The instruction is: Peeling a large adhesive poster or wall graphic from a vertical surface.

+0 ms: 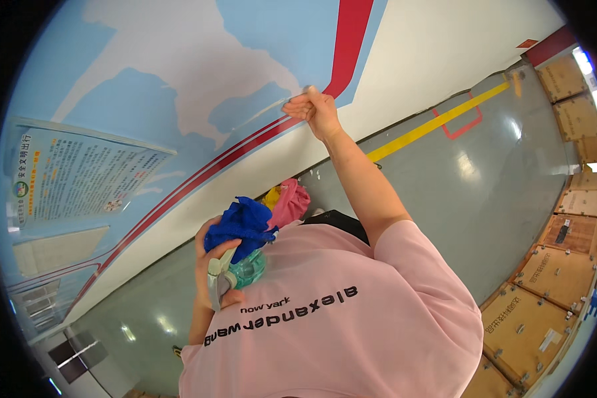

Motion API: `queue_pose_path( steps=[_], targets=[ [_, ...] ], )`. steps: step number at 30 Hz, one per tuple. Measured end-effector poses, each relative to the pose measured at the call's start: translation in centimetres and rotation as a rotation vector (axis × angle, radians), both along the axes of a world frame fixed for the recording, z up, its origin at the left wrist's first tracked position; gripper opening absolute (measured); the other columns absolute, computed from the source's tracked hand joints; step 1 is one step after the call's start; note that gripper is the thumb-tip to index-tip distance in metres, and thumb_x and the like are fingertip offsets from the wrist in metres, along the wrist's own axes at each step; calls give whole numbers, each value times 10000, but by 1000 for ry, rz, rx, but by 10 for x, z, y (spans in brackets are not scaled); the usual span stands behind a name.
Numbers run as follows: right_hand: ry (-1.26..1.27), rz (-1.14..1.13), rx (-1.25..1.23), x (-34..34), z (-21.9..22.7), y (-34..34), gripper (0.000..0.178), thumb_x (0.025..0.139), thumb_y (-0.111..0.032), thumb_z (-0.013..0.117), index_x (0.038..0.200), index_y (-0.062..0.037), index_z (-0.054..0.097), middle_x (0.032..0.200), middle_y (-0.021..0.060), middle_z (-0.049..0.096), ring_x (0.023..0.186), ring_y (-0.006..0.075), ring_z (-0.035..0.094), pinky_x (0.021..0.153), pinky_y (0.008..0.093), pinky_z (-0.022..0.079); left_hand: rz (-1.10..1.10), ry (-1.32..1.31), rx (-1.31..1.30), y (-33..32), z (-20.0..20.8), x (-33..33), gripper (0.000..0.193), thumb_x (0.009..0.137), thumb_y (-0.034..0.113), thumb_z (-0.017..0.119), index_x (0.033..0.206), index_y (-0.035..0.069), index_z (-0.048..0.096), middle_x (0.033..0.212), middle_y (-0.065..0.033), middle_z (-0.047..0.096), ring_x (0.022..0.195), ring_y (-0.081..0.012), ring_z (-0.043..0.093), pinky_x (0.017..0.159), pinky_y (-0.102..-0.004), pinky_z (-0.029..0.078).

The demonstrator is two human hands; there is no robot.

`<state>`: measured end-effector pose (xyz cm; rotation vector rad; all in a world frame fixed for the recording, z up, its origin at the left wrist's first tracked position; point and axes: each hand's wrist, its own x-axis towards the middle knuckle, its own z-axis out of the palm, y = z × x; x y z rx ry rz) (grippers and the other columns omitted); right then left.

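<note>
On the left, close to my body, my left hand (205,262) is closed round a spray bottle (247,268) with a clear teal body and a pale trigger head. A bunched blue cloth (242,225) is held in the same hand, above the bottle. Beyond it are a pink cloth (290,201) and a bit of yellow cloth (270,198); what supports them is hidden. My right hand (314,111) is raised at the painted wall, beside its red stripe. Its fingers stretch leftward, slightly bent, and nothing shows in them. A pale streak (262,116) runs on the wall just left of the fingertips.
The light blue and white wall (179,40) fills the upper left and carries a printed notice panel (86,176). Grey floor (511,172) with a yellow line (438,123) lies to the right. Stacked wooden crates (537,272) stand along the right side.
</note>
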<state>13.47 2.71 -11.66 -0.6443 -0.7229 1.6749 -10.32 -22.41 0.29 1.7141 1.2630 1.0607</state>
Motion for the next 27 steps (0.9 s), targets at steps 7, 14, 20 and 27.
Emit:
queue_pose_path(
  steps=[7,14,20,27],
  targets=[
    [-77,-22,27,-1,-1,-1,386,907,-309,507,793,39,630,776,186,657,745,290,664,686,366,550,-9,-59,-119,-8,-17,-20,479,697,74,716,1143,38,546,1330,-160,401,1192,-272,449,1007,-386,347],
    [42,37,26,-4,5,0,430,866,-359,565,782,58,627,767,199,652,721,283,666,656,345,551,31,-48,-104,-7,-3,-7,873,507,712,703,1019,9,636,1303,-206,330,1229,-367,367,1017,-415,266],
    [-133,-46,-75,-6,10,-2,379,900,-295,525,759,40,631,750,198,649,711,305,662,672,372,554,78,-66,-147,-6,3,-3,854,511,699,712,1009,10,639,1289,-203,350,1215,-358,386,1013,-410,274],
    [-33,51,-11,-2,4,0,360,900,-290,526,802,39,635,782,183,655,770,289,660,706,367,548,23,-93,-23,2,-8,-5,522,648,-9,697,1140,6,523,1198,-139,529,1138,-231,495,994,-360,359]
  ],
)
